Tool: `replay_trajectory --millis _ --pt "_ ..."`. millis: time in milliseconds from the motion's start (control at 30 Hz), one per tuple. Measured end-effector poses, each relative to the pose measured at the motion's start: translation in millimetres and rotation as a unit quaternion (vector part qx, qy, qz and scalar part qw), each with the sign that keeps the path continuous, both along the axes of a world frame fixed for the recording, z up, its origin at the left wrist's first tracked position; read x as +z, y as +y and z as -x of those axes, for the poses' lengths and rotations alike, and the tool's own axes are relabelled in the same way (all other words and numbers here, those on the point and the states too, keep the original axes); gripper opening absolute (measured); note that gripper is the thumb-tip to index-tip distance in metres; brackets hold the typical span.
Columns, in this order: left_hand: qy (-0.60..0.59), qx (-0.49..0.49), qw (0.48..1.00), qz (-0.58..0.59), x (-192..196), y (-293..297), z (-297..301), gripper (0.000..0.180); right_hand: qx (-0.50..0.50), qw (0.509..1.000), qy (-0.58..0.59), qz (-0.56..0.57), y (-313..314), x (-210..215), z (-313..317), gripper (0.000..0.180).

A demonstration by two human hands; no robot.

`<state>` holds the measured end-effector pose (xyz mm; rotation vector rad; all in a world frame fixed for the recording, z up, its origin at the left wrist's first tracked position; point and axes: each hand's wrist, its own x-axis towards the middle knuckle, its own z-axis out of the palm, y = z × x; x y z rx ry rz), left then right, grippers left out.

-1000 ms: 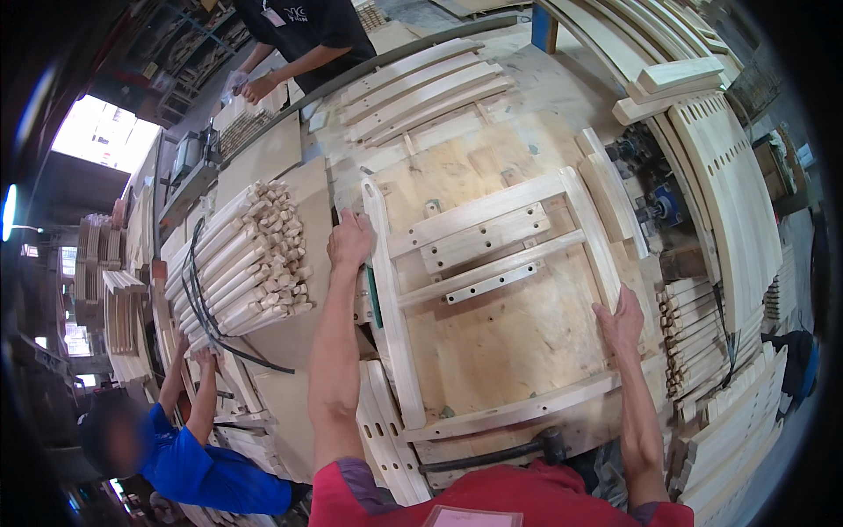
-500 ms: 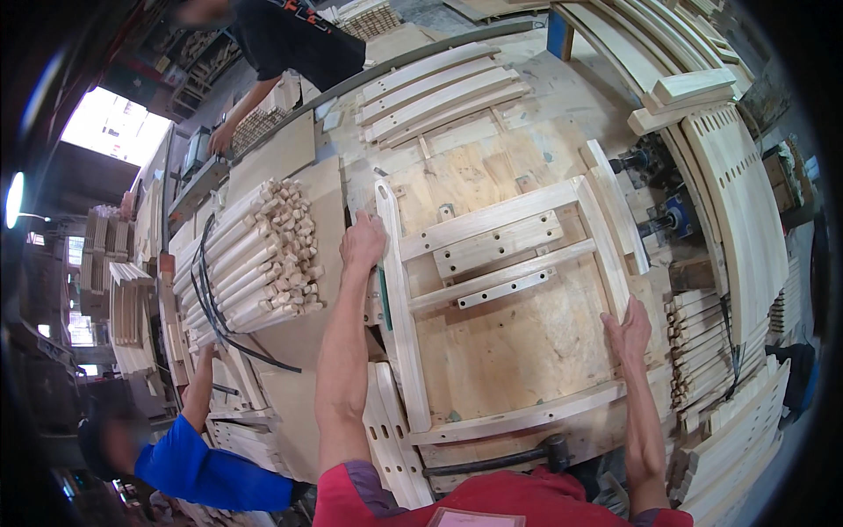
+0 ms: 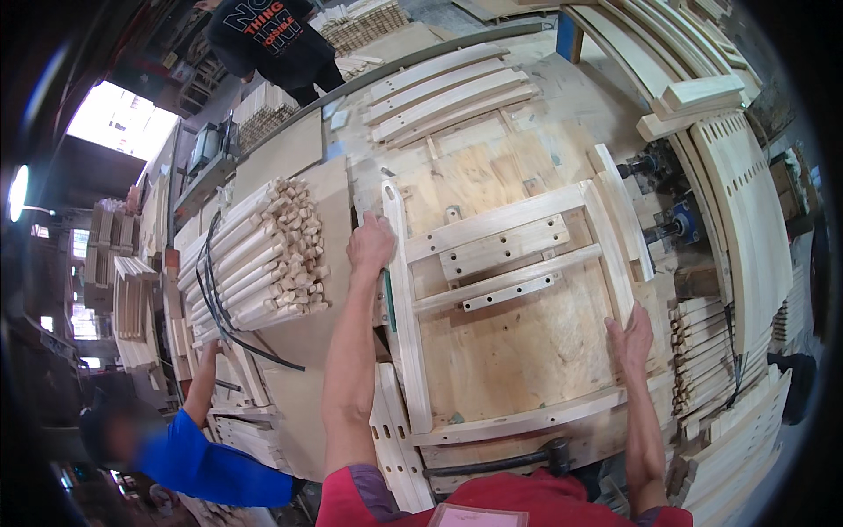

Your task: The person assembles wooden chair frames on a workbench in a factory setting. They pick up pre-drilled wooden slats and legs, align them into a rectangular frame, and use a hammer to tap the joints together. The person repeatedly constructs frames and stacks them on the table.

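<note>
While it lies flat on the plywood jig board [image 3: 527, 351] at the centre of the frame, the pale wooden frame [image 3: 500, 307] has its long side rails running roughly top to bottom of the picture, with crosspieces spanning left to right between them. Its left rail [image 3: 406, 316] stretches from the upper middle down toward the lower middle, and the left hand [image 3: 371, 244] sits right at that rail's upper stretch, fingers together and laid flat, pressing against its outer edge rather than gripping anything. Its right rail [image 3: 615, 237] slants along the right of centre, and the right hand [image 3: 632, 338] rests just below and inside that rail's lower end, fingers spread wide, palm down on the board, holding nothing. So the frame lies between the two hands, the left one higher up the picture and touching wood, the right one lower and beside the curved bottom rail [image 3: 527, 420].

Farther out, a bundle of pale sticks [image 3: 255, 259] strapped with a black band fills the left middle, well apart from the left hand. Stacked curved slats [image 3: 746, 237] line the right edge. A co-worker in a blue sleeve [image 3: 198, 461] reaches up at lower left, and another person in a dark shirt [image 3: 272, 39] stands at the top.
</note>
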<state>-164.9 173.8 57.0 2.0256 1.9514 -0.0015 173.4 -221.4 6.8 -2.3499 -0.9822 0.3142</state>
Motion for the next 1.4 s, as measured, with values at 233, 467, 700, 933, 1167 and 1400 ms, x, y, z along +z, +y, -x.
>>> replay_trajectory --millis 233,467,700,933,1167,1400 --pt "-0.182 -0.009 0.979 -0.092 -19.0 -15.1 24.5 0.035 0.014 1.0 -0.024 0.009 4.5 0.1 2.3 0.052" --pt "-0.212 -0.022 0.943 -0.255 -48.4 -26.7 28.0 0.019 0.023 0.997 -0.075 0.009 3.2 -3.9 4.7 0.043" --pt "-0.258 -0.034 0.927 -0.269 -54.0 -28.3 34.7 0.018 0.039 0.997 -0.065 0.022 7.9 2.7 8.9 0.052" --pt "-0.294 -0.044 0.907 -0.297 -52.0 -26.7 29.5 0.018 0.031 0.997 -0.067 0.008 4.3 0.3 4.1 0.05" --pt "-0.283 -0.057 0.898 -0.332 -53.9 -28.7 33.9 0.014 0.036 0.998 -0.04 0.02 6.4 3.6 8.3 0.045" --pt "-0.284 -0.077 0.891 -0.345 -52.7 -26.2 31.5 0.011 0.017 1.0 -0.006 0.006 5.0 10.1 9.0 0.042"
